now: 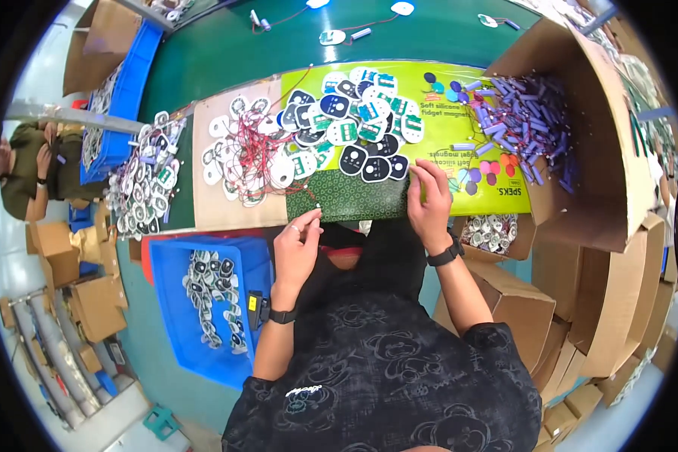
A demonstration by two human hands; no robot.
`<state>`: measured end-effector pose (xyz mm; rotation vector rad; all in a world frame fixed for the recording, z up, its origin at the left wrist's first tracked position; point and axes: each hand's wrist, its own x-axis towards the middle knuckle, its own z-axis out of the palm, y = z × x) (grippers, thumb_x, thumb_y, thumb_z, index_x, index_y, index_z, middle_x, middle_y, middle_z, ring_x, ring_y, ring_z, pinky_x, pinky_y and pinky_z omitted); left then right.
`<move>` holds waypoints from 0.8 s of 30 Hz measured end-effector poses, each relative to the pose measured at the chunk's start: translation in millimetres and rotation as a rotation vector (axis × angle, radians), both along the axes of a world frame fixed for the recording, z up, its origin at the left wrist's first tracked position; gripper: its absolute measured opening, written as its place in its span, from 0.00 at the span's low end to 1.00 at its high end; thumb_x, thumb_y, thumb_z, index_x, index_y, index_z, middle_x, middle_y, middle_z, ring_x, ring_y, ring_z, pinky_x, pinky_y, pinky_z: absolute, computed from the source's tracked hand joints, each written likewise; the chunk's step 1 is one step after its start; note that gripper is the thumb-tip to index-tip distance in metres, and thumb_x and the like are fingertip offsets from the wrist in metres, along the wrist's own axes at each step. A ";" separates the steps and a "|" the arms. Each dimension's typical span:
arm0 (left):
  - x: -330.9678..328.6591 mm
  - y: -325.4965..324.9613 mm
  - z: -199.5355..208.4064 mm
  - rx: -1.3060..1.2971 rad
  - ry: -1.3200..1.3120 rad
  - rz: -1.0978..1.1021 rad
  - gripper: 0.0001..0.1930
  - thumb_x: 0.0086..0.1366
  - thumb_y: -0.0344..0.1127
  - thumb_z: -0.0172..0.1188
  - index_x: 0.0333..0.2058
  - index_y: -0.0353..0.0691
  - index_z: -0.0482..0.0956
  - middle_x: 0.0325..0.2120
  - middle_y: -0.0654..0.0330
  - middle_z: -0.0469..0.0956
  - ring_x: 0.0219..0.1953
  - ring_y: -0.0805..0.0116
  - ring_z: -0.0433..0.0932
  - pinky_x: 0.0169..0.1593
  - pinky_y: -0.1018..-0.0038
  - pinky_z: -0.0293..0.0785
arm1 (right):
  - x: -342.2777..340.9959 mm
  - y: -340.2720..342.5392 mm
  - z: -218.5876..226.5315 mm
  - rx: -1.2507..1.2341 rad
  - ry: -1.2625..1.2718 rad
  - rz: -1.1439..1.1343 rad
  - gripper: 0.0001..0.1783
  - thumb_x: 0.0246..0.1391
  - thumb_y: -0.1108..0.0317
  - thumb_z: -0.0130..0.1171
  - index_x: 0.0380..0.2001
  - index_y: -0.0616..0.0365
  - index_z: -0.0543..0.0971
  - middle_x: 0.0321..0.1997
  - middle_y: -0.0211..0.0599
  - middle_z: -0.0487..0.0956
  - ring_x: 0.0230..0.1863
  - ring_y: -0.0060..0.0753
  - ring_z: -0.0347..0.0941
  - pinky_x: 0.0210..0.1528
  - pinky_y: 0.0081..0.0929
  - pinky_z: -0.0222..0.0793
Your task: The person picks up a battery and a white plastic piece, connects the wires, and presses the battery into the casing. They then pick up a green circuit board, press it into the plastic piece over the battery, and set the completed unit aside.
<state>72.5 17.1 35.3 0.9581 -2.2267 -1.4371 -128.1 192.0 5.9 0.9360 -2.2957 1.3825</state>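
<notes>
Left hand (297,245) at the near edge of a dark green patterned mat (354,194). Thumb and fingertip close together beside a thin red wire's end (318,206); cannot tell whether they grip it. Right hand (434,207) at the mat's right edge, thumb and forefinger apart, nothing seen between them. Just left of those fingertips: a dark-faced oval piece (398,168), white-rimmed, nearest of a heap of oval circuit-board pieces (344,133) lying beyond and between the 2 hands. Beyond the left hand, to its left: tangled red wires (252,147). Right of the right hand: purple cylindrical cells (531,124) in a cardboard box (618,162). Below-left of the left hand: blue bin (175,301) holding more oval pieces.
</notes>
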 end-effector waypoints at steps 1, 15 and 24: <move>-5.8 -2.7 -0.9 0.000 0.012 -0.017 0.11 0.70 0.29 0.60 0.48 0.37 0.83 0.37 0.56 0.86 0.34 0.73 0.85 0.36 0.76 0.78 | -0.1 0.2 1.8 -0.026 -0.045 0.006 0.13 0.56 0.81 0.59 0.45 0.62 0.80 0.50 0.45 0.79 0.50 0.48 0.77 0.53 0.37 0.74; -63.7 -57.2 -24.3 -0.317 0.303 -0.275 0.12 0.64 0.28 0.63 0.46 0.35 0.82 0.44 0.51 0.82 0.43 0.62 0.83 0.47 0.69 0.79 | -88.7 -35.8 33.1 0.496 -0.127 0.057 0.31 0.48 0.73 0.66 0.58 0.61 0.73 0.55 0.55 0.75 0.52 0.61 0.75 0.54 0.46 0.74; -52.8 -22.6 -2.0 0.064 0.315 -0.245 0.15 0.67 0.26 0.61 0.52 0.35 0.80 0.47 0.53 0.82 0.46 0.66 0.83 0.46 0.72 0.80 | -51.5 -25.0 74.6 0.310 -0.380 0.003 0.16 0.52 0.67 0.72 0.42 0.62 0.82 0.31 0.30 0.76 0.31 0.24 0.73 0.36 0.24 0.69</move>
